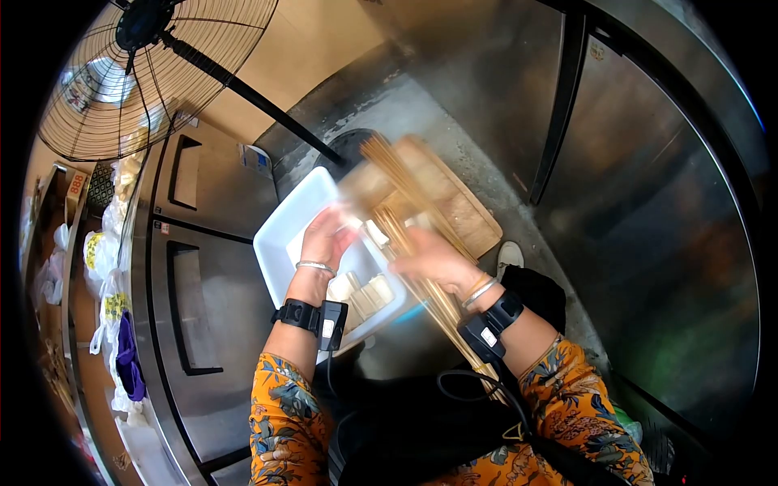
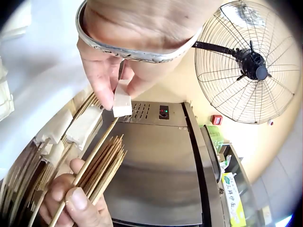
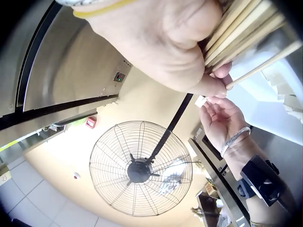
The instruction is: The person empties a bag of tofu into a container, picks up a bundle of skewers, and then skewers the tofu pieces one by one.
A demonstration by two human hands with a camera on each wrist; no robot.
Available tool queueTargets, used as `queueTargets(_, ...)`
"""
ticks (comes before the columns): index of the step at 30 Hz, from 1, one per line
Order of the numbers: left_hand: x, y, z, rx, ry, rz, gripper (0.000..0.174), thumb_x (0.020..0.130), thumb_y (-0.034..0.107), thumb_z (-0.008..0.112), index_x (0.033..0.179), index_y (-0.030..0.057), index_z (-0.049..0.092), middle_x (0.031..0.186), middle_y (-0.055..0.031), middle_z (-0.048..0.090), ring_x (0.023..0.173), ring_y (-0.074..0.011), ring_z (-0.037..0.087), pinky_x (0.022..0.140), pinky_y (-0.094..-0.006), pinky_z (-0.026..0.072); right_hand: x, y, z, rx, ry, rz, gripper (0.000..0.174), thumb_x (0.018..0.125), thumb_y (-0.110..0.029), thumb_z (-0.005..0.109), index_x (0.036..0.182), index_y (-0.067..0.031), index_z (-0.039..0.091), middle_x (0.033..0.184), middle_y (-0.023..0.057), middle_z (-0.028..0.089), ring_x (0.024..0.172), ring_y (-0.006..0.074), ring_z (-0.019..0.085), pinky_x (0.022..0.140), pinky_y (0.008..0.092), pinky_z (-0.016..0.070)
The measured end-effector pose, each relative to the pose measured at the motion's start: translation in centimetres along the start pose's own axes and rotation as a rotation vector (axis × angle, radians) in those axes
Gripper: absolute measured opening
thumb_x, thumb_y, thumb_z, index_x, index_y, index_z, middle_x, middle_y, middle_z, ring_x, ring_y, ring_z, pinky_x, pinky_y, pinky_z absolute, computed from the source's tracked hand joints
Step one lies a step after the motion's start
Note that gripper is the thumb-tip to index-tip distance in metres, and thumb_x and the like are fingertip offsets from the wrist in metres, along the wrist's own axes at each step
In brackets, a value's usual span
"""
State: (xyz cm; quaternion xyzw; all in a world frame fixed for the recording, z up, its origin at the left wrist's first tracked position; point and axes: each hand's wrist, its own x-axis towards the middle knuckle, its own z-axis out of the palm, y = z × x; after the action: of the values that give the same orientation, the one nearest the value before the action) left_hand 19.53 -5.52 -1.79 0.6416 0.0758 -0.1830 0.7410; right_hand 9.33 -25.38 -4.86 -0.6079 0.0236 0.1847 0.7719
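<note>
My left hand (image 1: 326, 235) pinches a small white block (image 2: 122, 100), tofu-like in look, between thumb and fingers. In my right hand (image 1: 438, 263) is a bundle of bamboo skewers (image 2: 103, 165). One single skewer (image 2: 87, 163) stands apart from the bundle, held by the thumb, its tip right at the lower end of the block in the left wrist view. Beneath the hands, a white tub (image 1: 275, 243) holds several more white blocks (image 1: 356, 296). White blocks on skewers (image 2: 84, 126) lie beside the tub.
A wooden board (image 1: 466, 202) with loose skewers (image 1: 405, 174) on it lies beyond the right hand. A standing fan (image 1: 142, 28) rises at the back left. Steel cabinets (image 1: 219, 300) flank the left, and a large steel door (image 1: 648, 202) the right.
</note>
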Motion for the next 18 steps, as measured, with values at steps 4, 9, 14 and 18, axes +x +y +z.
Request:
queueTargets(4,-0.3,0.3,0.3,0.031,-0.002,0.006,0.028,0.089,0.012,0.06,0.114,0.0016,0.059,0.096,-0.0066,0.064,0.079,-0.0155,0.065,0.071,-0.0241,0.0571,0.3,0.7,-0.1,0.026,0.005,-0.025,0.054,0.076,-0.013,0.071,0.12,0.0061,0.046,0.101,0.0098,0.059,0.082,0.0124,0.058,0.064,0.0239,0.0499)
queueTargets(9,-0.2,-0.2,0.1,0.124,0.009,0.027,0.026,0.089,0.012,0.06,0.114,0.0026,0.059,0.095,-0.0047,0.065,0.078,-0.0132,0.065,0.069,-0.023,0.0565,0.4,0.9,0.2,0.049,0.032,-0.056,0.055,0.076,-0.013,0.07,0.122,0.0052,0.046,0.105,0.0109,0.059,0.084,0.0132,0.058,0.066,0.0246,0.0504)
queueTargets(14,-0.5,-1.1,0.0,0.198,-0.004,0.042,0.024,0.087,0.01,0.061,0.111,0.0035,0.061,0.095,-0.0042,0.065,0.08,-0.0123,0.064,0.071,-0.0242,0.0558,1.7,2.9,0.1,-0.042,0.096,-0.074,0.054,0.076,-0.014,0.07,0.122,0.0029,0.047,0.106,0.0103,0.059,0.084,0.0135,0.058,0.066,0.0249,0.0505)
queueTargets(18,-1.2,-1.5,0.6,0.241,-0.004,0.059,0.024,0.087,0.009,0.061,0.11,0.0029,0.061,0.095,-0.0041,0.065,0.08,-0.0116,0.063,0.07,-0.0239,0.0558,1.6,2.5,0.1,0.016,0.06,-0.03,0.054,0.075,-0.017,0.071,0.118,0.006,0.049,0.11,0.0151,0.057,0.101,0.0215,0.056,0.085,0.0317,0.045)
